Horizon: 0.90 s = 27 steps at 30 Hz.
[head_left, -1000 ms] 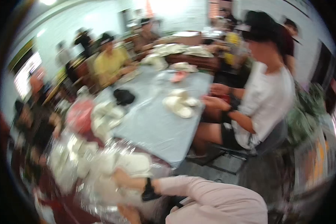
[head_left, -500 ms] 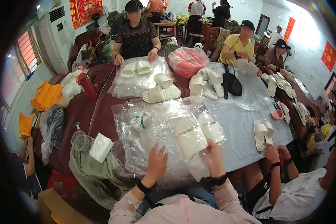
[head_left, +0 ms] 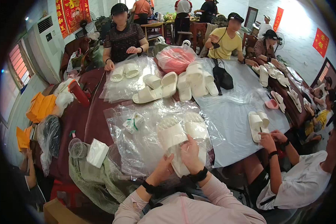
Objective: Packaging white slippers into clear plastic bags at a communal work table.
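Where two bare hands come together near the table's closest edge, a left cream slipper [head_left: 173,136] and a right cream slipper [head_left: 196,131] lie side by side over clear plastic bags [head_left: 130,158]; whether plastic wraps them too, I cannot tell. Take these two as the centre of a dial, with the person at six o'clock. Coming from five, the right hand [head_left: 190,153] grips the left cream slipper at its side, just below the strap, and covers part of the right cream slipper. From seven, the left hand [head_left: 163,168] has its fingertips against the left cream slipper's outer edge; whether it squeezes or merely rests there, I cannot tell.

At ten, a small white-and-green packet [head_left: 133,123] sits on the bags. Farther out toward nine are a white packet [head_left: 97,152] and a clear cup [head_left: 78,148], with a green sack [head_left: 93,179] around eight. A red flask [head_left: 79,93] leans at ten. Loose slippers [head_left: 148,93] lie at eleven, a slipper stack [head_left: 195,78] at twelve, a pink bundle [head_left: 175,59] beyond it. A black pouch [head_left: 223,77] rests at one on the blue-grey sheet [head_left: 231,140]. Near three, a co-worker's hands [head_left: 268,142] are beside another pair [head_left: 256,125]; a pink slipper [head_left: 271,103] lies at two.
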Each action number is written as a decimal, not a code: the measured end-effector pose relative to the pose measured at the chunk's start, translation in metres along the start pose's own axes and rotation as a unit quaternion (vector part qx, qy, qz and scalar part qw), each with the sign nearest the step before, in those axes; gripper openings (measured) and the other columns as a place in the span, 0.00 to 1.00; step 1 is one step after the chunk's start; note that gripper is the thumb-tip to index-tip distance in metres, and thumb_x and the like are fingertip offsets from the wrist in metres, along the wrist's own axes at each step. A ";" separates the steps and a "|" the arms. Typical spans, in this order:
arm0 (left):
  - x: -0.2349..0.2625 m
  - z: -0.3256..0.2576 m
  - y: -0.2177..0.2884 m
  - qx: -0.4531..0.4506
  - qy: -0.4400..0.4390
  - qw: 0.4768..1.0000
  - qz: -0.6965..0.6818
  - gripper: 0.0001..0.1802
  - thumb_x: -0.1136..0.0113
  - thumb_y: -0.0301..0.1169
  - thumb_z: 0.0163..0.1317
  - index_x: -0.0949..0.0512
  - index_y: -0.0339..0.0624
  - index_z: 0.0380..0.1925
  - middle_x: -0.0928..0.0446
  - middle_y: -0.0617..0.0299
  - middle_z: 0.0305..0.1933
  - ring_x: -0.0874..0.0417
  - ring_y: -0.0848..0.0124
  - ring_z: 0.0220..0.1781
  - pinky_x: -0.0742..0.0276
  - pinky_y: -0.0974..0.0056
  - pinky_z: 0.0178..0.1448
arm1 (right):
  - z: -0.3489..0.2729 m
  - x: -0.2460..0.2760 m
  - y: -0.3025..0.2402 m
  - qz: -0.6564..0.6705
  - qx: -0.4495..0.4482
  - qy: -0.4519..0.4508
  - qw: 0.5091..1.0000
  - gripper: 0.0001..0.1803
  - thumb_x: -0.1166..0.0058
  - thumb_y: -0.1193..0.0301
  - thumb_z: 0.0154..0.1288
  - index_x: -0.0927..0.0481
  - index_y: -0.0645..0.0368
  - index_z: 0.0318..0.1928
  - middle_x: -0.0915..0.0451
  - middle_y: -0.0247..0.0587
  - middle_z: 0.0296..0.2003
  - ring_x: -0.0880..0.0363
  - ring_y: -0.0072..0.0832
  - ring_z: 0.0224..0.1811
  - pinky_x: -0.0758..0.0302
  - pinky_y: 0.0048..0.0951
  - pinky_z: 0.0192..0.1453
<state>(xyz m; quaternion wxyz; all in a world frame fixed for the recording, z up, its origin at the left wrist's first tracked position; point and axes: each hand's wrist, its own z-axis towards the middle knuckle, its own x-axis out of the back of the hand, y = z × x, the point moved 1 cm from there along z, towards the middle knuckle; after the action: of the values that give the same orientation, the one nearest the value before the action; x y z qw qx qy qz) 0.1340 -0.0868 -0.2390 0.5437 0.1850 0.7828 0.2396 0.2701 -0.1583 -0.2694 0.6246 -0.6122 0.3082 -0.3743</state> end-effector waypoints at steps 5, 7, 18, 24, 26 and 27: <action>0.034 0.016 0.004 -0.061 0.068 0.995 -0.049 0.23 0.55 0.37 0.69 0.39 0.37 0.59 0.30 0.54 0.57 0.27 0.64 0.58 0.29 0.57 0.61 | -0.002 0.014 -0.027 0.254 -0.098 -0.117 0.955 0.11 0.53 0.71 0.66 0.30 0.62 0.46 0.27 0.38 0.43 0.25 0.35 0.47 0.27 0.30 0.53; 0.032 0.009 0.014 -0.052 0.070 0.992 -0.092 0.21 0.53 0.33 0.67 0.37 0.37 0.58 0.28 0.54 0.55 0.24 0.63 0.54 0.27 0.58 0.58 | -0.012 0.022 -0.044 0.213 -0.097 -0.210 0.949 0.12 0.53 0.68 0.68 0.29 0.61 0.46 0.29 0.41 0.47 0.28 0.38 0.55 0.30 0.31 0.57; 0.025 0.001 0.013 -0.103 0.086 0.991 0.025 0.20 0.47 0.19 0.59 0.34 0.33 0.53 0.25 0.52 0.49 0.20 0.65 0.46 0.22 0.62 0.50 | -0.048 0.074 -0.074 -0.479 0.082 -0.352 0.800 0.48 0.37 0.43 0.45 0.38 0.55 0.63 0.38 0.58 0.62 0.44 0.48 0.67 0.50 0.49 0.68; 0.024 0.002 0.017 -0.107 0.129 0.986 0.014 0.18 0.46 0.22 0.61 0.34 0.33 0.51 0.24 0.54 0.45 0.20 0.67 0.44 0.20 0.64 0.48 | -0.060 0.084 -0.046 -0.567 0.208 -0.317 0.731 0.53 0.34 0.43 0.36 0.39 0.47 0.65 0.45 0.48 0.66 0.54 0.54 0.70 0.62 0.65 0.67; 0.025 0.002 0.017 -0.099 0.116 0.988 0.032 0.19 0.46 0.23 0.62 0.34 0.33 0.53 0.24 0.54 0.46 0.19 0.66 0.44 0.20 0.64 0.47 | -0.060 0.080 -0.049 -0.583 0.241 -0.290 0.720 0.50 0.33 0.46 0.37 0.38 0.44 0.64 0.42 0.43 0.65 0.53 0.53 0.70 0.63 0.70 0.65; 0.025 0.001 0.018 -0.100 0.118 0.987 0.031 0.19 0.46 0.23 0.62 0.34 0.33 0.53 0.24 0.54 0.46 0.19 0.66 0.44 0.20 0.64 0.47 | -0.059 0.079 -0.048 -0.582 0.242 -0.292 0.719 0.50 0.33 0.46 0.37 0.38 0.44 0.64 0.42 0.43 0.65 0.53 0.53 0.70 0.63 0.70 0.65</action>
<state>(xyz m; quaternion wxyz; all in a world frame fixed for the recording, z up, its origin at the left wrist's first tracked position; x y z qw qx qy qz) 0.1264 -0.0577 -0.2479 0.4554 0.1245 0.8073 0.3540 0.2580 -0.2544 -0.2189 0.4695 -0.5775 -0.4077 -0.5290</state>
